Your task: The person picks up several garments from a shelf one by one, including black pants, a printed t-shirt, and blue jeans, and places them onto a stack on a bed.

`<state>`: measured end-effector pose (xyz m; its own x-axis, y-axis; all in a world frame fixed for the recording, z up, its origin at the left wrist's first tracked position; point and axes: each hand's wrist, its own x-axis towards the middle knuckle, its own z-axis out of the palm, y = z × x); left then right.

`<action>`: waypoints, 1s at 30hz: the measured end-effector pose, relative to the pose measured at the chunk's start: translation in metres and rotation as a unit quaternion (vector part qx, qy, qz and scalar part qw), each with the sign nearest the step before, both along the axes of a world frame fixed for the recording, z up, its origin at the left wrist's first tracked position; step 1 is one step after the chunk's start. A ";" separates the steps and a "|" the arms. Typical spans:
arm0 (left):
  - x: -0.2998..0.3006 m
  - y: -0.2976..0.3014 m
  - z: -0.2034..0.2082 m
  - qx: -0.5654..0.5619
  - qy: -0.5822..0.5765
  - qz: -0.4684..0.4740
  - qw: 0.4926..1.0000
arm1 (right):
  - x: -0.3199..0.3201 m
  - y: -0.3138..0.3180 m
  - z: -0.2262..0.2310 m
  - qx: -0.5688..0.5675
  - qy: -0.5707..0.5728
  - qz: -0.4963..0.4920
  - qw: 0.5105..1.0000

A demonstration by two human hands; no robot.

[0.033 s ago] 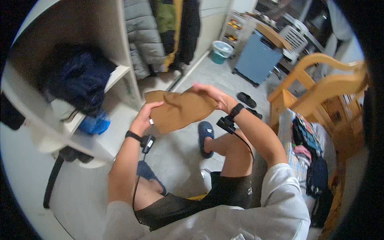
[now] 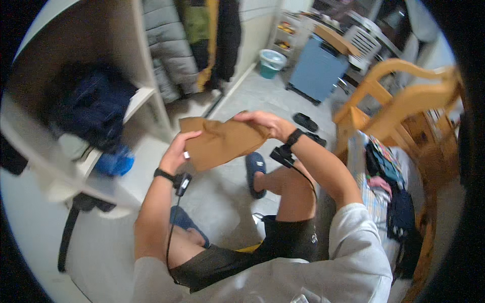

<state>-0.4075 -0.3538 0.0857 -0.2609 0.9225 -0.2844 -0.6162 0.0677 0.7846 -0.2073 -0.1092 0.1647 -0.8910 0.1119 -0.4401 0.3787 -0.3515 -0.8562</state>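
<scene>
A folded brown cloth (image 2: pixel 222 144) is stretched between my two hands above my knees; which kind of garment or fabric piece it is cannot be told. My left hand (image 2: pixel 178 151) grips its left edge, thumb on top and the other fingers hidden underneath. At the upper right corner, my right hand (image 2: pixel 262 122) is closed on the cloth, with fingers lying along its far edge. The cloth is held roughly flat, with a shallow crease in the middle.
An open white wardrobe shelf (image 2: pixel 139 103) at the left holds dark clothes (image 2: pixel 96 103) and a blue bag (image 2: pixel 115 160). Beyond hang jackets (image 2: pixel 169 45). A blue suitcase (image 2: pixel 318 70), a bin (image 2: pixel 271 64) and slippers (image 2: pixel 305 121) stand ahead. Clothes (image 2: pixel 386 166) lie on the bed at right.
The surroundings have shifted slightly left in view. My hands keep their grip on the brown cloth, which looks a little flatter, and my right fingers lie further along its far edge.
</scene>
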 end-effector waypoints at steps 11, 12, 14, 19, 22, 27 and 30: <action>0.030 0.086 -0.052 -0.024 0.022 -0.084 0.996 | 0.158 0.043 0.020 0.081 0.014 -0.319 0.944; 0.027 0.094 -0.068 0.001 0.011 -0.135 0.991 | 0.176 0.047 0.024 0.080 0.043 -0.356 0.930; 0.089 0.103 -0.050 -0.025 0.155 -0.052 0.986 | 0.238 0.078 0.038 0.083 0.047 -0.448 0.889; 0.080 0.115 -0.071 -0.125 0.115 -0.047 0.984 | 0.353 0.154 0.059 0.217 0.092 -0.588 0.774; 0.064 0.104 -0.092 -0.162 0.159 -0.027 0.973 | 0.465 0.168 0.132 0.265 0.161 -0.664 0.680; 0.031 0.096 -0.139 -0.101 0.155 -0.092 0.978 | 0.644 0.164 0.176 0.334 0.285 -0.745 0.502; 0.046 0.102 -0.160 -0.212 0.149 -0.051 0.965 | 0.745 0.160 0.152 0.353 0.257 -0.788 0.434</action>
<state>-0.3618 -0.2515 -0.0743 -0.3025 0.7651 -0.5684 -0.3415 0.4697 0.8141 0.5375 0.0509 0.3166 0.5771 0.7056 0.4113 -0.1603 0.5917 -0.7901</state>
